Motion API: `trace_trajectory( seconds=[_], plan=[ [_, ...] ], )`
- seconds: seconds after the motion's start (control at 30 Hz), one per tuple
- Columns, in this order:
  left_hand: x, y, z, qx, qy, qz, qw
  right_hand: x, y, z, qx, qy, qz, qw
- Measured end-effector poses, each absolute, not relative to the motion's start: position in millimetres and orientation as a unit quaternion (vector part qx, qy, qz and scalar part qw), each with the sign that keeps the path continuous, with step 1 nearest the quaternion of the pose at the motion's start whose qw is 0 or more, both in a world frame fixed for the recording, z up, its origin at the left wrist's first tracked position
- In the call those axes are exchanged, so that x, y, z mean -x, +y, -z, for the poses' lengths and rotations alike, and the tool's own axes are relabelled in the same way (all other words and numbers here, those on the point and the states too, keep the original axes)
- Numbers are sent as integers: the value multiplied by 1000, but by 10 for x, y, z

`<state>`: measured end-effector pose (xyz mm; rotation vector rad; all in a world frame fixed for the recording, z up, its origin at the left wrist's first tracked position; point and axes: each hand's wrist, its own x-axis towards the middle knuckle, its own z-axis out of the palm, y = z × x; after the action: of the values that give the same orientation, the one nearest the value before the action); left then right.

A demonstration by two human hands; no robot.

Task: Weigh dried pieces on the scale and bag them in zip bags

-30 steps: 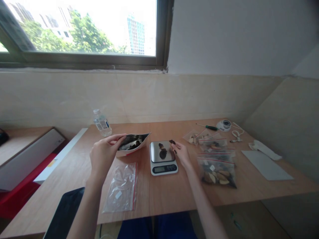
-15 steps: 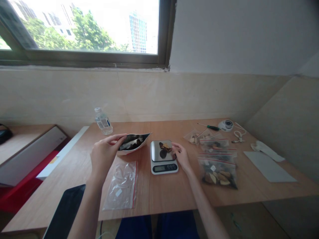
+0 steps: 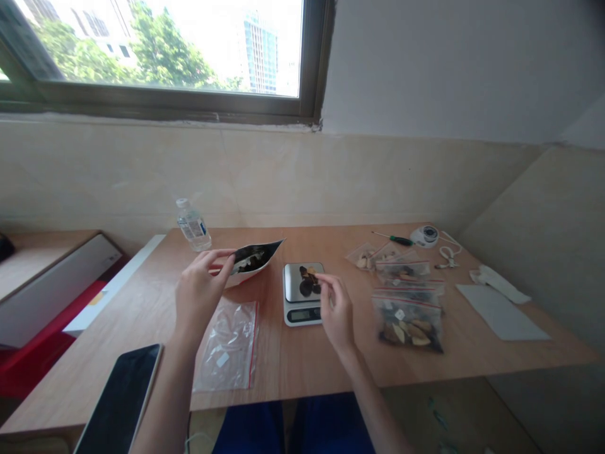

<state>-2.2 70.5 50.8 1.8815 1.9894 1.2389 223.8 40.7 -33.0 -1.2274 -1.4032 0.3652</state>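
My left hand (image 3: 202,287) is closed on the near-left rim of an open pouch (image 3: 258,260). The pouch has a pale outside and a dark, shiny inside, with dark pieces in it. To its right stands a small kitchen scale (image 3: 289,289) with a steel plate and a display at the front. Several dark and yellowish-brown dried pieces (image 3: 306,288) lie on the plate. Over the scale's right side is my right hand (image 3: 338,310), thumb and fingers pinched at the pieces; what they hold, if anything, is too small to make out. The hand partly covers the display panel.
A flat clear zip bag (image 3: 227,347) lies in front of the pouch. Filled zip bags (image 3: 410,325) sit at the right, with a screwdriver (image 3: 401,241), a white camera (image 3: 425,236) and a white sheet (image 3: 501,310) beyond. A bottle (image 3: 193,226) and a phone (image 3: 120,397) are leftward.
My right hand has moved from the scale's right edge towards me and over the plate, its fingers now pinched. The pouch's rim is tilted a little more, still in my left hand.
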Motion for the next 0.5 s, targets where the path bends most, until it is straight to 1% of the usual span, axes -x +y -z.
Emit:
trace_trajectory(
  seconds=[0.07,0.13,0.23,0.3,0.43,0.5],
  plan=[
    [7,626,-482,-623,665,-401,95,-1999,265,111,452,-665,-192,562],
    [-8,538,-431,-619,662,-405,120,-1727,211,-49,387,-748,-208,497],
    [-2,406,-321,-601,662,-429,129,-1379,263,-192,385,-825,-159,381],
    [25,328,-254,-590,667,-436,130,-1237,317,-255,406,-843,-123,330],
    [88,203,-182,-583,668,-444,130,-1153,342,-292,426,-839,-115,318],
    [93,159,-146,-576,663,-462,121,-1144,343,-228,444,-838,-115,295]
  ],
)
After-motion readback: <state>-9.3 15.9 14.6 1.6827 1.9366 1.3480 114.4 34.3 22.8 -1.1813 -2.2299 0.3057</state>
